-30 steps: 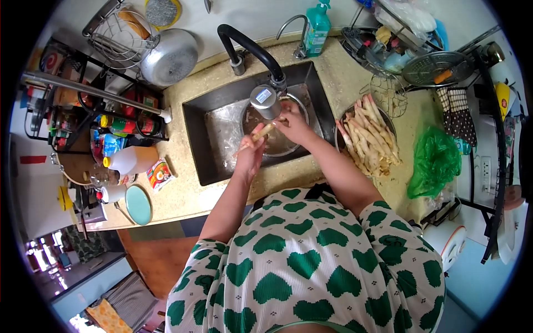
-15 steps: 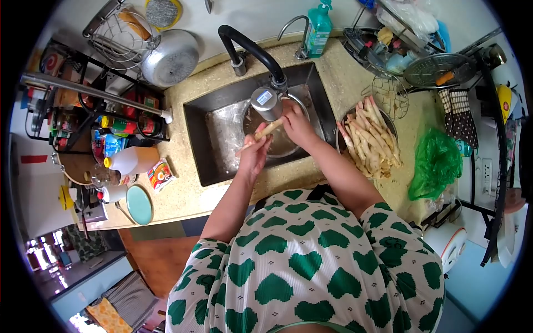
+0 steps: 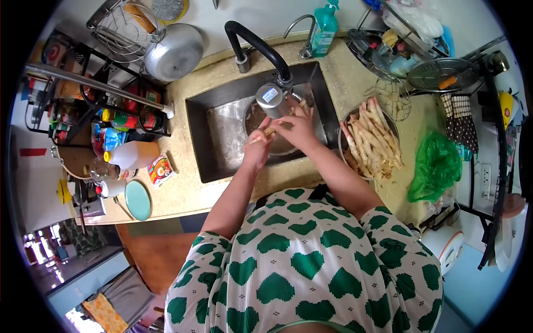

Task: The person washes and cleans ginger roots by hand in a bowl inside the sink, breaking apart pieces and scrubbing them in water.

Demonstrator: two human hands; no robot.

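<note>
Over the sink [image 3: 215,166], both hands are on a pale yellowish chicken foot [image 3: 270,132]. My left hand [image 3: 257,145] is closed around one end, its fingers curled. My right hand [image 3: 297,129] grips it from the other side, thumb near the left fingers; part of the foot is hidden by the hands. Just above them is the round metal head [image 3: 270,99] of the black faucet [image 3: 261,47]. Beneath the hands sits a metal bowl [image 3: 284,150] in the sink. To the right, another bowl [image 3: 343,149] is piled with long pale chicken feet [image 3: 371,136], pinkish at their upper ends.
A green plastic bag [image 3: 436,169] lies on the right of the counter. A teal soap bottle [image 3: 324,30] stands behind the sink. At the left are a jug [image 3: 133,155], a noodle packet [image 3: 160,169], a green plate [image 3: 137,200] and a crowded rack [image 3: 83,105].
The hands have drawn closer together, and less of the chicken foot shows between them. My left hand has shifted slightly right and its fingers wrap the foot more. The whole view has shifted slightly.
</note>
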